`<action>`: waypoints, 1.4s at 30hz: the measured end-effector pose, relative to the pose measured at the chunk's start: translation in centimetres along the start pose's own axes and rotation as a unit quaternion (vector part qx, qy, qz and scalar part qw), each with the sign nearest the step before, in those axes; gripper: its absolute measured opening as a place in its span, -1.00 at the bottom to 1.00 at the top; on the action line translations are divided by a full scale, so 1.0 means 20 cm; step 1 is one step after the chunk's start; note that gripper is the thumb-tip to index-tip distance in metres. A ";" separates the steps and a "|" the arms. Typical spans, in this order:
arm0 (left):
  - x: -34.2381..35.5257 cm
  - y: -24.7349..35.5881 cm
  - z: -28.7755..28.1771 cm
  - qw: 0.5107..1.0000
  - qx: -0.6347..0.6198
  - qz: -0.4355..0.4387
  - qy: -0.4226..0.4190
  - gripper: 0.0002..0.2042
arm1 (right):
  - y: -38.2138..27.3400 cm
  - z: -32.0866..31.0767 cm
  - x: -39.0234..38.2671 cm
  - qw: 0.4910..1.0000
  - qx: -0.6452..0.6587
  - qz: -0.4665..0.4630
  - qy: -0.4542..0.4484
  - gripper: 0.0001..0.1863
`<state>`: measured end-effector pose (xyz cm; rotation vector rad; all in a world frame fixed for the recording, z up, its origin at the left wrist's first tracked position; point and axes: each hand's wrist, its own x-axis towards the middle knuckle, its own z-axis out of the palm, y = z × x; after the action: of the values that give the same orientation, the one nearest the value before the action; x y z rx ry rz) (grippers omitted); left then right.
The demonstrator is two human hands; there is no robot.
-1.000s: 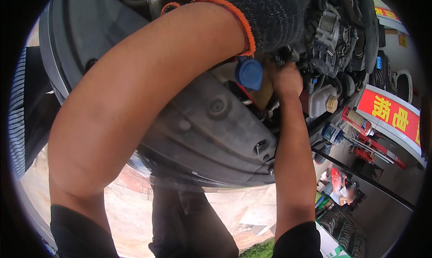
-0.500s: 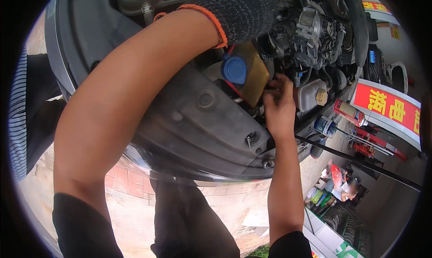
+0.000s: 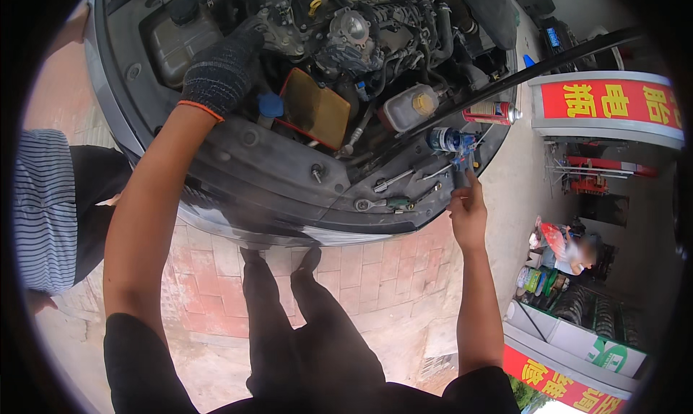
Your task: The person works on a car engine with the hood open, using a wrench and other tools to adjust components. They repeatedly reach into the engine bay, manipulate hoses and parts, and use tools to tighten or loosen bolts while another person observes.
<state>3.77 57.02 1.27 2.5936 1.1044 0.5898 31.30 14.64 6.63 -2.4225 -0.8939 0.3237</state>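
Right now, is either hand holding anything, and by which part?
The right hand is at the near end of a blue item; whether gripped cannot be told. The gloved left hand is beside the engine; any hold there is hidden.

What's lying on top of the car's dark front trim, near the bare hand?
A green-handled tool and a silver tool lie on the dark front trim. Whatever the right hand covers is hidden, as is the trim directly beneath the tools.

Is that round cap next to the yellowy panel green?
No, the round cap next to the yellowy panel is blue.
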 end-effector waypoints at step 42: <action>-0.28 0.11 -0.01 0.960 0.257 -0.093 -0.058 -0.72 | -0.18 0.16 0.16 0.405 0.862 0.140 -0.270 -0.56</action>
<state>1.45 51.42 0.76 2.8404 1.6124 0.1087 30.45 20.32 5.93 -0.3204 0.0492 1.3287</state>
